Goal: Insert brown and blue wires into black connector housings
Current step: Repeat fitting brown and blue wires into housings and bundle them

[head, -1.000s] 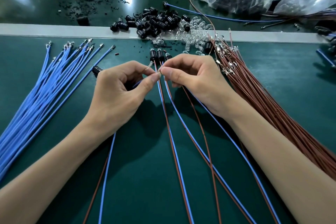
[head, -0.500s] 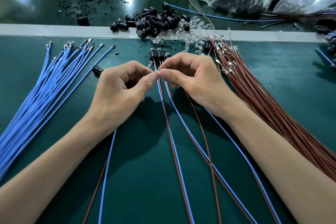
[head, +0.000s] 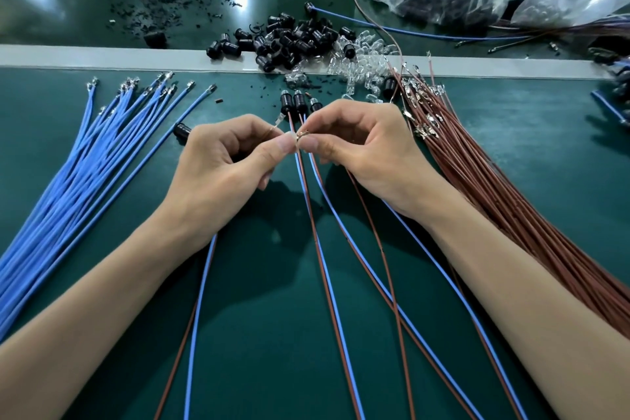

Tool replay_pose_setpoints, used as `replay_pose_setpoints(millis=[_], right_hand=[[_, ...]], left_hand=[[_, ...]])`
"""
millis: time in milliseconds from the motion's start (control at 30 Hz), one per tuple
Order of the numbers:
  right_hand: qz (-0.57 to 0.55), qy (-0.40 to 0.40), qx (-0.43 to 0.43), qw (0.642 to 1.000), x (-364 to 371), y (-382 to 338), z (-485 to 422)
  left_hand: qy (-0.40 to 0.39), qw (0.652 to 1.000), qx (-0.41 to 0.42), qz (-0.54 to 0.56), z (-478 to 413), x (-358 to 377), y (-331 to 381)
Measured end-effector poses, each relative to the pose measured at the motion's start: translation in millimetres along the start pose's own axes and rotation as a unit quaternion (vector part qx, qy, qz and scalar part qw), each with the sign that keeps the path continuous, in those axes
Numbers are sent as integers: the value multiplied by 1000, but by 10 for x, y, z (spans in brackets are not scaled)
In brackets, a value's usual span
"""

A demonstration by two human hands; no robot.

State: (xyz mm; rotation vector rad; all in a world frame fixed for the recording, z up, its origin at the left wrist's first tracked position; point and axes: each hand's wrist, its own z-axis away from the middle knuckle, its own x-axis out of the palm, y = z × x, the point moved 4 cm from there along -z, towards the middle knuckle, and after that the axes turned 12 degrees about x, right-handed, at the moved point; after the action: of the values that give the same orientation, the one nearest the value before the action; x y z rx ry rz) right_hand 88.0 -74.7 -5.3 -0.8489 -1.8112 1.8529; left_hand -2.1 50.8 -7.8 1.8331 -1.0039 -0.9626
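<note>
Not much has changed since a second ago: left hand [head: 225, 174] and right hand [head: 358, 150] stay pinched on a wire's metal tip [head: 301, 136], so it's probably not seated yet.

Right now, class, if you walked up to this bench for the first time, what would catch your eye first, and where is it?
Most likely the two hands meeting at the centre, left hand and right hand pinching small metal wire ends together. Next, the fan of blue wires at the left and the bundle of brown wires at the right. Behind them lies a heap of black connector housings.
</note>
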Motion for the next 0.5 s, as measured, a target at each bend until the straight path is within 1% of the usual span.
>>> replay_pose_setpoints(millis=[200, 300, 500], right_hand=[[3, 13, -13, 1000, -10, -9, 8], [2, 19, -20, 1000, -12, -8, 6], [-4, 22, -21, 1000, -13, -8, 8]], left_hand=[[-25, 998, -22, 48, -9, -7, 22], [-39, 997, -31, 50, -7, -15, 13], [-41, 997, -33, 53, -12, -26, 22]])
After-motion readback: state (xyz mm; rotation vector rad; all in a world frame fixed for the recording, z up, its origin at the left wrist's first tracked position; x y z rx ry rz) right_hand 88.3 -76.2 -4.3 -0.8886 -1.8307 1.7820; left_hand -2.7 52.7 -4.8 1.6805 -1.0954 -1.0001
